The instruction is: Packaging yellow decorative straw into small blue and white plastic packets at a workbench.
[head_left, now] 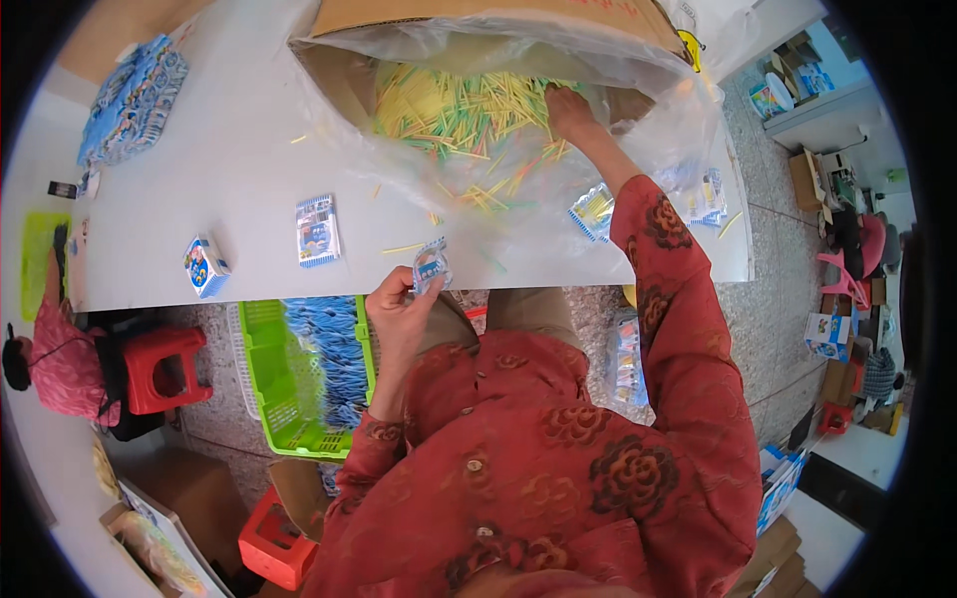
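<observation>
My left hand is closed on a small blue-and-white packet, pinched between thumb and fingers above the table's near edge. My right hand reaches into an open cardboard box lined with clear plastic. Its fingers are curled at the right side of a heap of thin yellow and green sticks; what they hold, if anything, is too small to make out. Under my right forearm lies a blue-striped packet with yellow contents. Another blue-and-white packet lies flat left of the box, and a small stack stands farther left.
Blue packets are piled at the table's far left. Below the table edge, a green basket holds many blue packets. Loose sticks are scattered over the white table. At left a person in pink sits near a red stool.
</observation>
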The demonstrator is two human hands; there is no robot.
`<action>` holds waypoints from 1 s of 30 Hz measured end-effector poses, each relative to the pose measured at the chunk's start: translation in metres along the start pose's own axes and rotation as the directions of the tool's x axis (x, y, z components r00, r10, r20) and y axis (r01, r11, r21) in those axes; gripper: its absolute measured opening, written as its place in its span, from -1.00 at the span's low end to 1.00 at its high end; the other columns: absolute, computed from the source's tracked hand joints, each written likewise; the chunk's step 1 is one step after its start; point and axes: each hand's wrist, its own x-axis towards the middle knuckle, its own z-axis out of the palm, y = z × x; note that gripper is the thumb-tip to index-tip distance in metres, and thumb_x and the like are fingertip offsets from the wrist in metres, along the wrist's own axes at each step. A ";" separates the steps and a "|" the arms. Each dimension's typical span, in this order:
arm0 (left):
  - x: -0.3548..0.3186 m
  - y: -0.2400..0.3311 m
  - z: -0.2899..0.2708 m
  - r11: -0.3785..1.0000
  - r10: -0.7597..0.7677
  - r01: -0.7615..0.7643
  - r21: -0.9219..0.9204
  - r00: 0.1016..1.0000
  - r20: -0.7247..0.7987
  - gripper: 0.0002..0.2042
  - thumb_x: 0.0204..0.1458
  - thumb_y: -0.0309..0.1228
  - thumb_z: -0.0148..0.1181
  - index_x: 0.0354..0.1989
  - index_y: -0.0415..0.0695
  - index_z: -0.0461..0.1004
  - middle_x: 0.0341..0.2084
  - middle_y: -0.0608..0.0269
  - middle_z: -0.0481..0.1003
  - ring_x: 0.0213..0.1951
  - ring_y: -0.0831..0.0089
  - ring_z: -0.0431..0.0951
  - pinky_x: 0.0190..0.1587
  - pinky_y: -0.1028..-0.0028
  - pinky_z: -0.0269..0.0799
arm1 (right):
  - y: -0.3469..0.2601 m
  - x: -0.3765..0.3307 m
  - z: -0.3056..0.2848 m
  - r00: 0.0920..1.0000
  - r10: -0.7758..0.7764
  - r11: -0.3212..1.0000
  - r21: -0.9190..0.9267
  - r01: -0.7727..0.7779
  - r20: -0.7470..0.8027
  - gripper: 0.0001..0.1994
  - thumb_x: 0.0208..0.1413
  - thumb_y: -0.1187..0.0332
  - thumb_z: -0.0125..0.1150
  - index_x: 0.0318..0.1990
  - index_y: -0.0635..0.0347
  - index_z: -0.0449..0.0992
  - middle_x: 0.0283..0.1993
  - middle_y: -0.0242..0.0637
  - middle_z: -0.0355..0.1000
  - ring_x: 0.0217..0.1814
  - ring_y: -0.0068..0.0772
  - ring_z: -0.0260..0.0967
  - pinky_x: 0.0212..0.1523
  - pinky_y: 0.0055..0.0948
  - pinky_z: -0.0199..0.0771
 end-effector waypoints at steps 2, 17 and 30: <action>0.001 0.000 0.001 0.999 0.015 -0.015 -0.042 1.000 -0.009 -0.91 -0.13 -0.65 0.25 -0.53 -0.26 0.44 -0.59 0.48 0.40 -0.49 0.76 0.29 -0.38 0.71 0.22 | -0.005 0.003 0.006 0.989 0.108 0.988 0.121 -0.095 -0.104 -0.85 -0.03 0.49 -0.04 -0.30 0.31 0.42 -0.24 0.03 0.44 -0.14 -0.03 0.43 -0.16 -0.19 0.46; -0.003 0.007 0.003 1.000 -0.011 0.010 -0.030 1.000 -0.016 -0.88 -0.12 -0.64 0.26 -0.54 -0.23 0.42 -0.58 0.53 0.35 -0.48 0.79 0.23 -0.43 0.73 0.14 | -0.018 -0.001 0.009 0.980 0.146 0.989 -0.008 -0.148 -0.132 -0.83 -0.04 0.48 -0.01 -0.33 0.19 0.52 -0.26 -0.12 0.48 -0.19 -0.13 0.47 -0.25 -0.27 0.51; -0.005 -0.001 0.000 0.999 -0.007 0.007 -0.035 1.000 -0.008 -0.89 -0.13 -0.64 0.26 -0.52 -0.23 0.43 -0.57 0.52 0.36 -0.48 0.78 0.24 -0.40 0.73 0.16 | -0.002 -0.004 0.008 0.990 0.067 0.997 0.056 -0.060 -0.122 -0.85 -0.03 0.50 -0.03 -0.30 0.23 0.46 -0.27 -0.09 0.44 -0.14 -0.09 0.43 -0.18 -0.23 0.47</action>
